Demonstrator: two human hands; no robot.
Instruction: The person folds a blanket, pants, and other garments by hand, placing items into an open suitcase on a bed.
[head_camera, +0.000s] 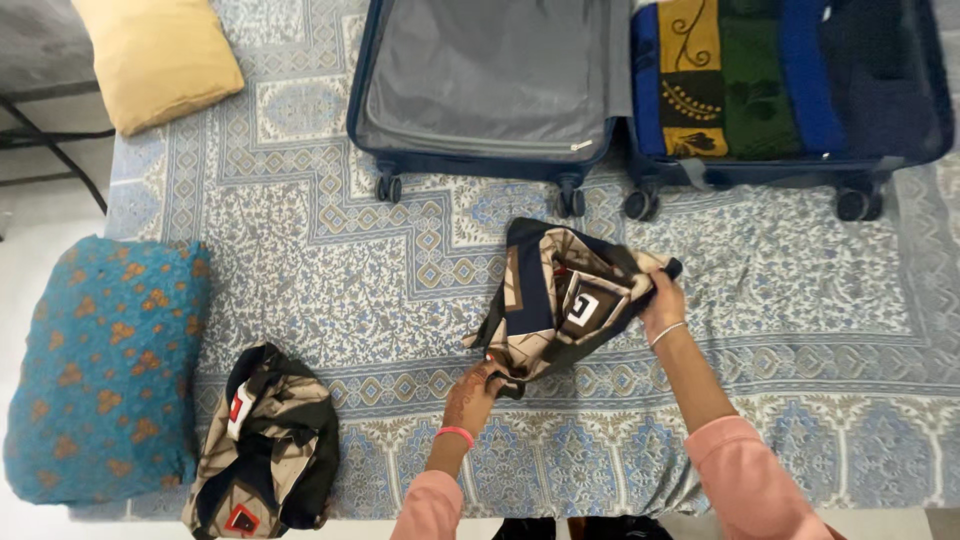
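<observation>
A bed (300, 240) under a blue patterned sheet stands on pale floor (40, 215), evenly lit.

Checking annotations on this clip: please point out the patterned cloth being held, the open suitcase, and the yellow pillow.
patterned cloth (560, 305), head view, on its folded middle between the hands.
open suitcase (480, 80), head view, on the grey lining of its empty half.
yellow pillow (155, 55), head view, on its centre.

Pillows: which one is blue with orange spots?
The big pillow at the bed's left edge, beside the crumpled cloth. The other pillow, up in the corner, is plain yellow.
</observation>
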